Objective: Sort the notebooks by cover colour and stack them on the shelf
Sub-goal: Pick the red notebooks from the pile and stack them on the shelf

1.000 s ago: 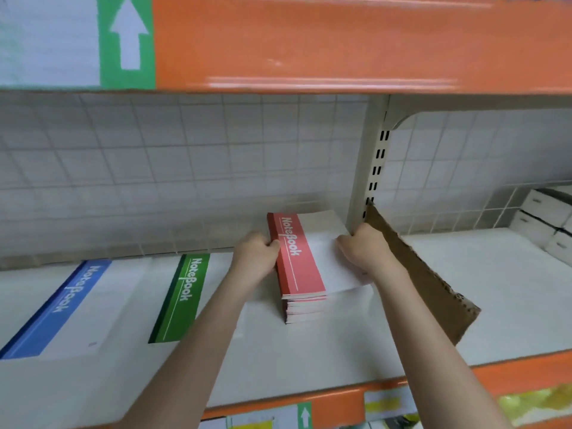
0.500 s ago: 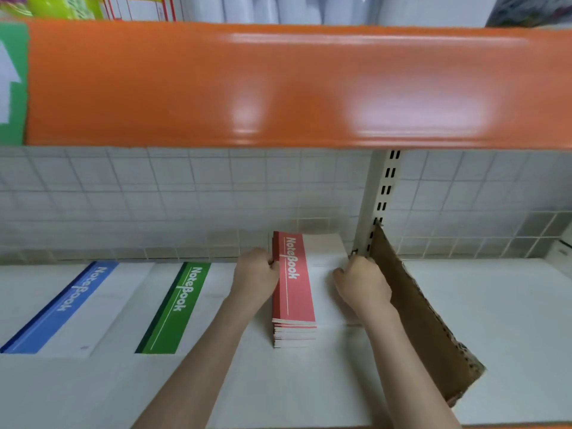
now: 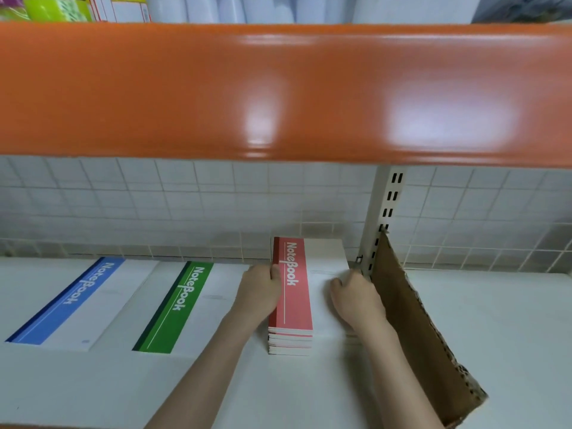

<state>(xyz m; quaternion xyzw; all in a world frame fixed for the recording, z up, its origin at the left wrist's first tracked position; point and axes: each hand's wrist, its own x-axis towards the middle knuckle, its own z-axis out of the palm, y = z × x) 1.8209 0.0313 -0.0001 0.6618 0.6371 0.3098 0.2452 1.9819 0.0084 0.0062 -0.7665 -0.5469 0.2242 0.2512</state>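
A stack of red-striped notebooks (image 3: 294,301) stands on the white shelf (image 3: 495,335) against the tiled back wall. My left hand (image 3: 258,292) grips the stack's left spine side, fingers curled over the edge. My right hand (image 3: 356,300) grips its right side, hiding that edge. A green-striped notebook (image 3: 176,308) lies flat to the left of the stack. A blue-striped notebook (image 3: 71,301) lies further left.
A brown cardboard sheet (image 3: 418,335) leans upright just right of my right hand, against the slotted shelf post (image 3: 383,212). The orange front of the upper shelf (image 3: 278,88) hangs low overhead, with packaged goods on top.
The red stack has slid back toward the wall and turned square to it, both hands still on its sides. The camera has tilted up, so the orange upper shelf fills more of the view.
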